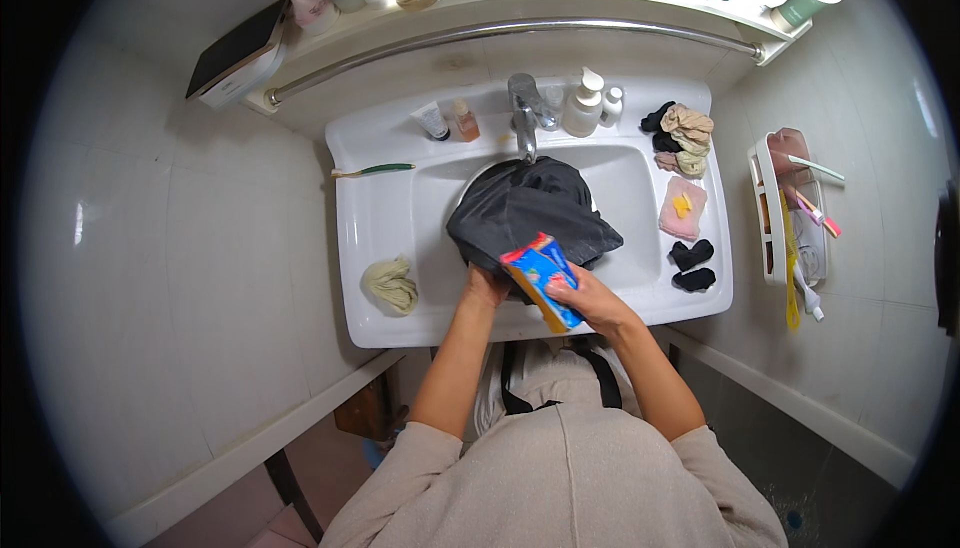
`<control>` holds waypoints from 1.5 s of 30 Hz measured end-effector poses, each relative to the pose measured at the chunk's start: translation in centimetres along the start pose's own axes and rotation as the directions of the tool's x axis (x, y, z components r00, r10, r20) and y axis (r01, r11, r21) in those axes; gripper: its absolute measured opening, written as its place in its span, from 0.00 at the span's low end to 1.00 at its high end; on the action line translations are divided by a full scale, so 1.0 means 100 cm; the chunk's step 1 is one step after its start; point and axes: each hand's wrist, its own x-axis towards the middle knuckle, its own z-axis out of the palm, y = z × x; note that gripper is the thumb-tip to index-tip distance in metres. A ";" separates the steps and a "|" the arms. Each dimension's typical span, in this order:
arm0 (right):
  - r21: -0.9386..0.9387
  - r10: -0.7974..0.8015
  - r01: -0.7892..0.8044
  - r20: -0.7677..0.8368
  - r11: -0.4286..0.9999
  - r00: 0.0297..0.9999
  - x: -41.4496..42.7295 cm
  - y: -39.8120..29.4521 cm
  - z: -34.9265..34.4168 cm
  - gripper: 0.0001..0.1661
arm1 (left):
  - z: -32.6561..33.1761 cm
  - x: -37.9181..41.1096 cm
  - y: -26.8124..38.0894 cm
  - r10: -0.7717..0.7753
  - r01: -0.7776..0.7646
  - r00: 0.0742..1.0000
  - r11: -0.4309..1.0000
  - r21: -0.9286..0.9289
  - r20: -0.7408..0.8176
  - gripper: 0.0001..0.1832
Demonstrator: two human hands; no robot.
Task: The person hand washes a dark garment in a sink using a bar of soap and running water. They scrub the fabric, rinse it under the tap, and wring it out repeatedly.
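A wet-looking black cloth garment [525, 210] lies heaped in a round basin [459, 191] inside the white sink [626, 248], below the faucet. My left hand [489, 287] reaches under the garment's near edge, touching it; the fabric hides its fingers. In my right hand [589, 296] is a yellow-brown soap bar in a blue and red printed wrapper [541, 278], with the thumb across its top face. The bar is tilted and overlaps the garment's near side in view; whether they touch cannot be told.
A chrome faucet [523, 109] stands behind, beside pump bottles [583, 105]. Bunched socks [686, 135], a pink sponge [683, 209] and black socks [691, 255] lie on the right rim. A toothbrush [375, 170] and pale green cloth [391, 287] lie left. A towel bar [510, 30] spans the back.
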 end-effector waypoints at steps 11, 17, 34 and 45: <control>-0.992 -0.769 0.095 0.000 0.078 0.639 0.074 0.004 -0.008 0.20 | 0.048 -0.019 -0.013 -0.018 0.060 0.984 0.969 -0.239 0.175 0.24; -0.915 -0.646 0.285 0.037 0.284 0.763 0.041 0.038 0.034 0.31 | 0.005 -0.009 0.004 0.029 -0.011 0.997 0.968 -0.251 0.068 0.24; -0.980 -0.751 0.058 -0.107 0.191 0.651 0.077 0.015 -0.009 0.24 | 0.054 -0.017 -0.004 0.005 0.037 0.984 0.972 -0.231 0.181 0.24; -0.957 -0.695 0.002 -0.208 0.289 0.688 0.078 0.021 -0.027 0.27 | 0.038 -0.029 0.006 -0.017 0.052 0.988 0.972 -0.230 0.151 0.25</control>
